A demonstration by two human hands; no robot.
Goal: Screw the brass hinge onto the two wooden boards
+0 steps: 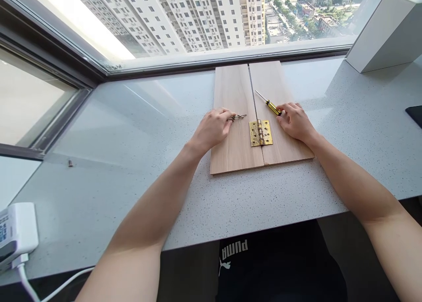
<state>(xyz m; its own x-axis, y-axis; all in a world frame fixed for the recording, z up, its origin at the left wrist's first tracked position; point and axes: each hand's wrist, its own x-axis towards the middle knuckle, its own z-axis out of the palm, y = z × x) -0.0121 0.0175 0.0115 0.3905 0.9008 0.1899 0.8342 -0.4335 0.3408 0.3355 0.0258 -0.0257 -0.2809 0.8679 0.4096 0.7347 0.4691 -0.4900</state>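
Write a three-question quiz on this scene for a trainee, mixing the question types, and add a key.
1. Multiple choice: What lies across the seam between the two boards?
A) a charger
B) a hinge
C) a box

2. True or false: The screwdriver's handle end is nearer the right grip than its tip is.

3. Fill in the missing word: The small dark pieces are nearest to the ____ grip.

Key:
1. B
2. True
3. left; the left grip has its fingers right at them.
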